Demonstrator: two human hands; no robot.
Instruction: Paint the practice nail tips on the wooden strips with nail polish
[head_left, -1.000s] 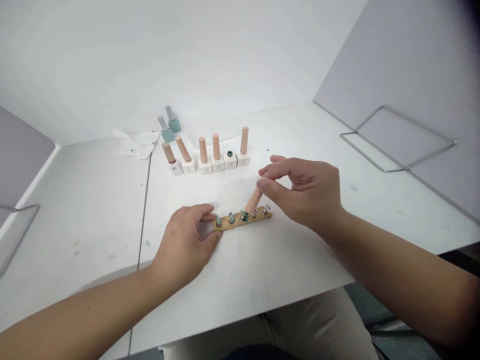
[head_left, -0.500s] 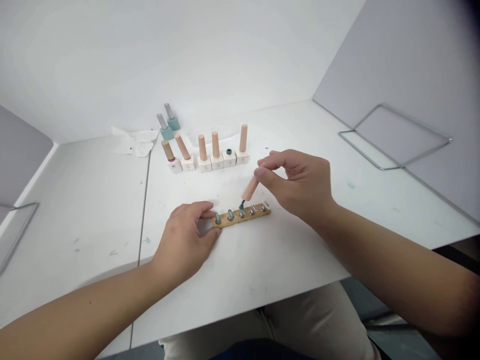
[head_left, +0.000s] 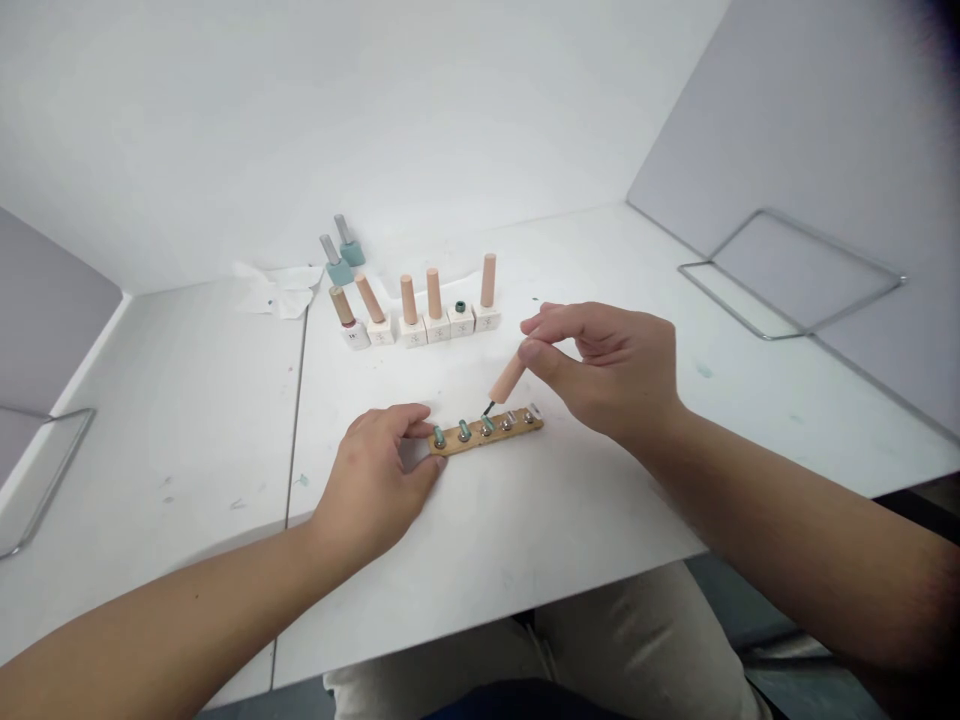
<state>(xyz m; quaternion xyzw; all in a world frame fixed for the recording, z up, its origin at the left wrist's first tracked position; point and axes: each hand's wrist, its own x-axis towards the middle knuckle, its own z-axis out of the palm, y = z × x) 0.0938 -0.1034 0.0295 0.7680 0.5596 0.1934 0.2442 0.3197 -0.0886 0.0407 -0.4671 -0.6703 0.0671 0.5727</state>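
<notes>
Between thumb and fingers, my right hand (head_left: 611,365) pinches the peach cap of a nail polish brush (head_left: 508,380). The dark green brush tip points down at the middle nail tip (head_left: 487,424) on a narrow wooden strip (head_left: 480,440). My left hand (head_left: 386,460) grips the strip's left end with thumb and fingers. Several nail tips stand on round metal holders along the strip; the left ones and the middle one carry green colour, while the right ones look clear. Behind them, an uncapped white polish bottle (head_left: 461,318) shows a green-stained neck.
Beside the uncapped bottle stand several capped bottles (head_left: 412,330) with peach caps and one with a gold cap (head_left: 349,320). Two teal bottles (head_left: 339,268) are farther back, next to crumpled white tissue (head_left: 277,290). A wire stand (head_left: 787,275) leans at the right wall.
The brush tip has come down onto or very near the middle nail tip, which shows more green. The view has shifted slightly; my left hand keeps its hold.
</notes>
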